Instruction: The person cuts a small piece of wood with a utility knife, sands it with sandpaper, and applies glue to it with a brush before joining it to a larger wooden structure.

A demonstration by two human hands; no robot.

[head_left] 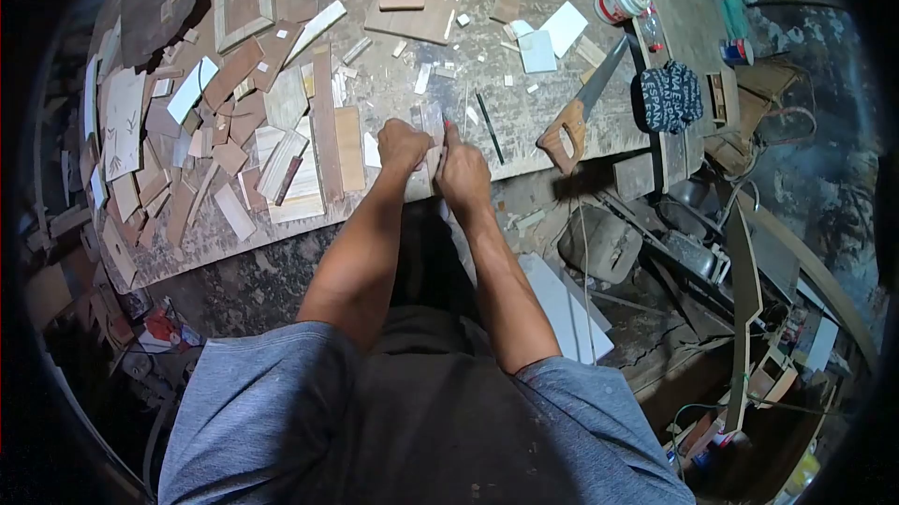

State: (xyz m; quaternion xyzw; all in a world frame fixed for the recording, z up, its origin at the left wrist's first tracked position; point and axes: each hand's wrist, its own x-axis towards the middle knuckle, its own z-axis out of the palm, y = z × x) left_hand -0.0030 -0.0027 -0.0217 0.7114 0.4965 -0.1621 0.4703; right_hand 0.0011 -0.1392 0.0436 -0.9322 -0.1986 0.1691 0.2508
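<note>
At the bench's front edge, my left hand [403, 145] is closed on a small pale piece of wood [433, 160]. Right beside it, my right hand [464, 170] has its fingers wrapped round a thin thing with a red part [447, 122] showing at the fingertips; I cannot tell what kind it is. A small greyish strip [431, 115] lies just beyond both hands. To the right of my right hand rests a dark green pencil-like stick [490, 127]. Further right, a handsaw [573, 121] with a wooden handle lies across the bench edge.
Wood offcuts [239, 135] cover the left of the workbench [201, 263]. Toward the back are a wooden frame [244, 5] and a board [412, 20] with a small wooden assembly. A white bottle [622, 5] and patterned cloth bundle [670, 96] stand right. A jerrycan [601, 241] sits below.
</note>
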